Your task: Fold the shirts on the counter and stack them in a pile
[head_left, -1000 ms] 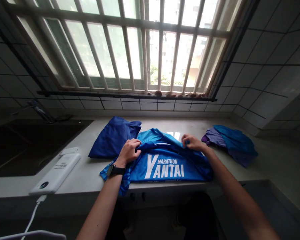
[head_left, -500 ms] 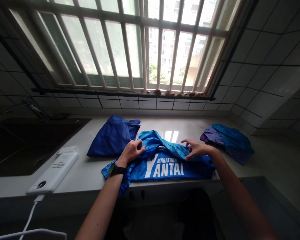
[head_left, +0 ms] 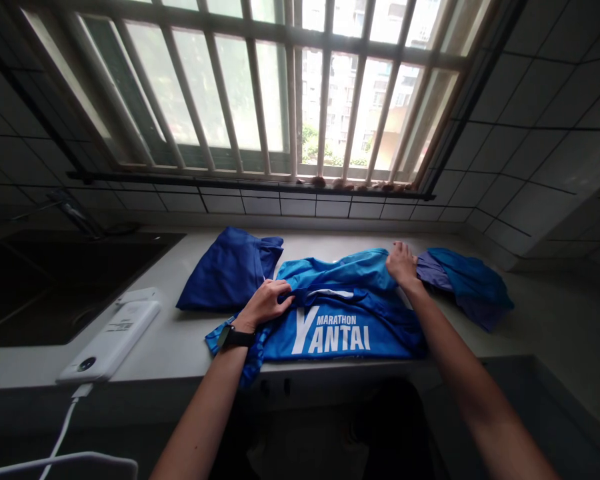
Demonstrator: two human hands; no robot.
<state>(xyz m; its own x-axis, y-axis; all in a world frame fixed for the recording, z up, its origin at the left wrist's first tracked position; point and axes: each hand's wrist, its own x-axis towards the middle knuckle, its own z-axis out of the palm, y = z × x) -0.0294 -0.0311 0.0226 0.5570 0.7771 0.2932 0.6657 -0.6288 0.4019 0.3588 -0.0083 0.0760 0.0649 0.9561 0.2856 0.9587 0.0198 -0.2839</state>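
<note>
Marathon shirt [head_left: 330, 333], blue with white "MARATHON YANTAI" lettering, lies partly folded along the front of the pale countertop [head_left: 190, 347], a lighter blue panel spread behind its collar. Beyond the counter, the tiled wall [head_left: 523, 93] frames a barred window [head_left: 230, 100]. The dark sink [head_left: 25, 287] is set in at the left. A folded navy garment [head_left: 225, 273] sits just beside the shirt's left side; a purple-and-blue cloth bundle [head_left: 467, 283] lies to its right. A white power bank [head_left: 113, 340] rests near the sink with its cable [head_left: 63, 433] attached. The right hand [head_left: 403, 263], fingers curled, meets the light panel's far corner; the left hand [head_left: 267, 301], wearing a black watch [head_left: 233, 337], touches the shirt near the collar, thumb close to fingers. Whether either pinches the cloth, I cannot tell.
</note>
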